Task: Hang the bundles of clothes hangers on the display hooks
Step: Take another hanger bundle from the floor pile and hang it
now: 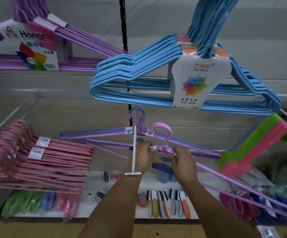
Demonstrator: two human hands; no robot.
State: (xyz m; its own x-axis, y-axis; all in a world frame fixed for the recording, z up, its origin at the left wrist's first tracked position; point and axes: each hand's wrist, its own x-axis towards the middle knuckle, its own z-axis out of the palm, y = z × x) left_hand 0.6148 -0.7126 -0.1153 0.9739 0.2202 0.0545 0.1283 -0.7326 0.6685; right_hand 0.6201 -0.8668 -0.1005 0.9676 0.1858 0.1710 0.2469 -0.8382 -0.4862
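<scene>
Clearly mid-hang: held a purple hanger bundle (pixel 163 148) in both hands in front of a white display hook (pixel 134 148). Left hand (pixel 143 158) curled its fingers round the bundle's shoulder just left of the neck; right hand (pixel 184 162) pinched the banded neck from the right, thumb and fingers closed on it. Kept the bundle's pink-lilac hook loop (pixel 161 131) upright, just right of the white prong and not yet over it.

Could easily go wrong from here. Might snag the loop on the purple-and-blue bundles (pixel 139 130) already hanging on that prong, since these sat touching the held set. Might miss the prong's end, as the crossbar tip (pixel 132 173) lay close against the left wrist and blocked a straight slide-on. Might also let the long lower bars, trailing down to the right, sweep the packets below and tilt the whole bundle.

Counted two hands, one bundle in hand, one white prong in use, at least two bundles already on it, though hard to separate. Counted one blue bundle (pixel 156 83) overhead, purple bundles (pixel 27 40) upper left, probably two, and pink bundles (pixel 36 160) lower left, two labels showing. Could not count the brushes (pixel 166 203) on the shelf reliably.
</scene>
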